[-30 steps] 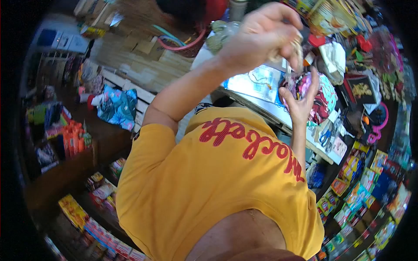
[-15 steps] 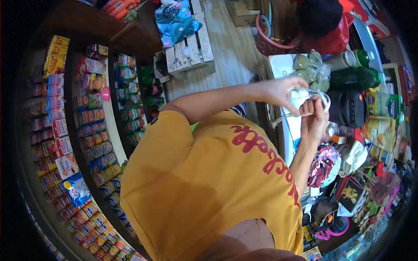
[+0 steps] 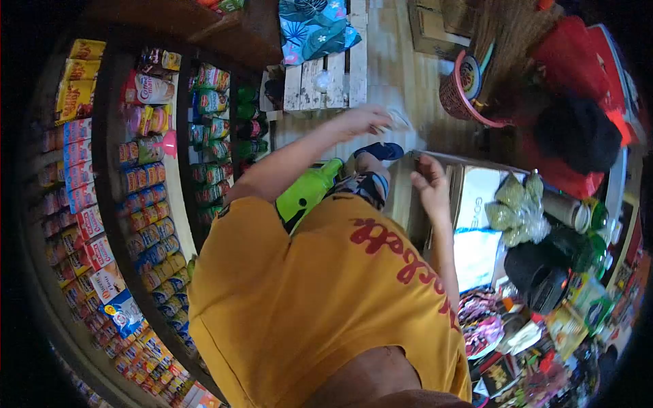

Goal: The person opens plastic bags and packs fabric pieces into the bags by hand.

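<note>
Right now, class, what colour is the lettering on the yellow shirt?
The lettering is red; it shows best in the head view.

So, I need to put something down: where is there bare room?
Floor between the slatted crate, pink basket and left hand looks bare; so do crate slats beside the pale lump and blue cloth. Lower right, around the black device, is crowded.

A short-sleeved mustard-yellow T-shirt (image 3: pixel 306 299) covers the torso, with red cursive lettering (image 3: pixel 407 262) across the chest, toward two o'clock from the shirt's middle. Past the hem, toward one o'clock, come shorts (image 3: pixel 366 188) in a dark and pale pattern; beyond them a slipper (image 3: pixel 386 151) seems dark blue, though slightly blurred.
</note>
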`<action>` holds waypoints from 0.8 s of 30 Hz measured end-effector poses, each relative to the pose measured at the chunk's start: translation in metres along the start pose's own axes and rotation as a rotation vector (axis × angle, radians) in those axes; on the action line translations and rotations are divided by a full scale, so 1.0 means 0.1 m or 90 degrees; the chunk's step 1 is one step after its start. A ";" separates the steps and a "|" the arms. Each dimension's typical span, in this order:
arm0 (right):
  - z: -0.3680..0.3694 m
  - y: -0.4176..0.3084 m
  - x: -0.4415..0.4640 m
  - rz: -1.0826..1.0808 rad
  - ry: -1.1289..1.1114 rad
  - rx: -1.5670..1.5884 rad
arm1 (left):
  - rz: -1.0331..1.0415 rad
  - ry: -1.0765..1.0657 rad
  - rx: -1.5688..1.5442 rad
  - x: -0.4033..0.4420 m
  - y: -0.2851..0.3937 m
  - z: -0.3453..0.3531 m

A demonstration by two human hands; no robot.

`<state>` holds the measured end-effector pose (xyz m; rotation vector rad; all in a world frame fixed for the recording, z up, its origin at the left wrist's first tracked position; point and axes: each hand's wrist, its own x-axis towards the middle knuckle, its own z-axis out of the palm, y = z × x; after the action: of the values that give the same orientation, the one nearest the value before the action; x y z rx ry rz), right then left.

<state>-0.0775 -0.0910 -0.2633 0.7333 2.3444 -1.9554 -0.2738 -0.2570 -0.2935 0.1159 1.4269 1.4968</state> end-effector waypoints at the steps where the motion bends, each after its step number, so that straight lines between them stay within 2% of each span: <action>1: 0.04 0.10 0.07 -0.036 -0.031 -0.093 | -0.012 0.055 0.013 0.06 0.02 -0.25; 3: 0.09 0.26 0.19 -0.071 -0.126 -0.233 | -0.022 0.175 0.081 0.22 -0.03 -0.80; 4: 0.15 0.35 0.20 -0.006 -0.145 -0.179 | -0.023 0.238 0.137 0.35 -0.14 -1.12; 8: 0.24 1.01 0.18 0.088 -0.146 -0.222 | -0.008 0.471 0.116 0.98 -0.77 -2.30; 11: 0.29 1.44 0.03 0.151 -0.125 -0.250 | -0.001 0.568 0.259 1.30 -1.02 -2.82; 13: 0.32 1.65 -0.07 0.205 -0.128 -0.246 | -0.096 0.636 0.361 1.53 -1.12 -3.12; 14: 0.37 2.09 -0.20 0.188 -0.097 -0.263 | -0.145 0.667 0.411 1.62 -1.21 -3.21; 15: 0.38 2.20 -0.24 0.210 -0.101 -0.269 | -0.097 0.708 0.366 1.64 -1.25 -3.20; 17: 0.41 2.34 -0.32 0.257 -0.109 -0.283 | -0.089 0.687 0.405 1.80 -1.46 -3.45; 19: 0.46 2.82 -0.46 0.249 -0.137 -0.244 | -0.167 0.710 0.310 1.73 -1.32 -2.96; 21: 0.44 3.04 -0.52 0.295 -0.167 -0.235 | -0.044 0.818 0.649 1.61 -1.47 -2.51; 22: 0.44 2.86 -0.48 0.361 -0.164 -0.306 | 0.031 0.760 0.855 1.51 -1.66 -2.29; 24: 0.45 3.03 -0.53 0.341 -0.187 -0.250 | 0.217 0.550 1.013 1.34 -2.41 -2.09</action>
<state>0.0624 -0.1165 -0.5394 0.8549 1.9919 -1.2425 -0.3376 -0.3616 -0.6170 0.7564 3.1206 0.1971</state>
